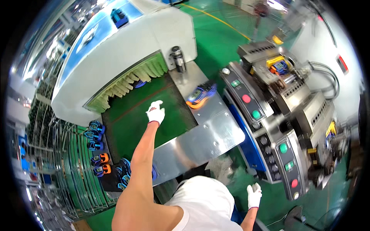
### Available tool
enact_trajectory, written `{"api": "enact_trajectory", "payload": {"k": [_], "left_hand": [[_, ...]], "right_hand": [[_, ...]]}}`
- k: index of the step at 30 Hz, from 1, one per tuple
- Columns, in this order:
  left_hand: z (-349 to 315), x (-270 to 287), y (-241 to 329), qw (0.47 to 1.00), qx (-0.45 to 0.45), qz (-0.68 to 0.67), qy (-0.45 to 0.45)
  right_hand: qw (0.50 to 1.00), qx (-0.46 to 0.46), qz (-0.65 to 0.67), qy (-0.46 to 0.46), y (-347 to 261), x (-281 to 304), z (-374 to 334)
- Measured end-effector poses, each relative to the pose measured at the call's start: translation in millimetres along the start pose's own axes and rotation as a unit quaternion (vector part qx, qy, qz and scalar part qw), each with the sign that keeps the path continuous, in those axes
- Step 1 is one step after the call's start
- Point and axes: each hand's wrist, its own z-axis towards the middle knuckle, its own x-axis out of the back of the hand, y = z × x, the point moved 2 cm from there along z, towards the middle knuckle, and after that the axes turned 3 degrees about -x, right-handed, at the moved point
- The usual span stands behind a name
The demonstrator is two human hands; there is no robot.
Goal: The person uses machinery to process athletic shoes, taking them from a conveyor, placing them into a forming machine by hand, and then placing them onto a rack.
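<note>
My left hand (155, 112), in a white glove, reaches out over the green conveyor belt (169, 131). Its fingers are loosely bent and apart, with nothing visible in them. A blue shoe with an orange sole (201, 95) lies on the steel ledge to the right of that hand. Beneath the pale green curtain (127, 82), part of another blue shoe (140, 84) shows on the belt. Low on the right, my right hand (254, 195) hangs beside my body below the machine. It is gloved too, its fingers stretched out and holding nothing I can see.
A steel flask (178, 59) stands by the white tunnel housing (123, 50). On the right is a machine with button panels (246, 98), a shoe (280, 67) clamped in it. Blue and orange shoes (101, 158) line the belt's left side, beside a wire rack (73, 169).
</note>
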Motion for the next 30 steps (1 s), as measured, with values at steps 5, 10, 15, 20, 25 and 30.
{"api": "enact_trajectory", "payload": {"k": [5, 10, 15, 20, 25, 30], "left_hand": [[44.1, -46.1, -82.2, 0.991, 0.089, 0.015, -0.104], [162.7, -98.8, -196.0, 0.994, 0.02, 0.007, 0.109], [361.9, -106.6, -264.6, 0.935, 0.175, 0.208, -0.228], [392.0, -165.6, -328.1, 0.963, -0.001, 0.214, -0.165], [334.2, -145.0, -264.5, 0.977, 0.073, 0.149, -0.131], [191.8, -103.3, -187.1, 0.986, 0.098, -0.129, -0.027]], "right_hand": [[0.986, -0.025, -0.162, -0.011, 6.9, -16.4, 25.1], [0.942, -0.069, -0.314, -0.094, 0.5, 2.6, -2.3], [0.846, -0.152, -0.466, -0.211, -75.7, 13.2, -58.9], [0.845, -0.22, -0.466, -0.141, -142.7, -20.0, -48.0], [0.881, -0.217, -0.416, -0.061, -162.6, -48.8, 3.4], [0.75, 0.168, -0.605, -0.209, -163.6, -130.5, 113.5]]}}
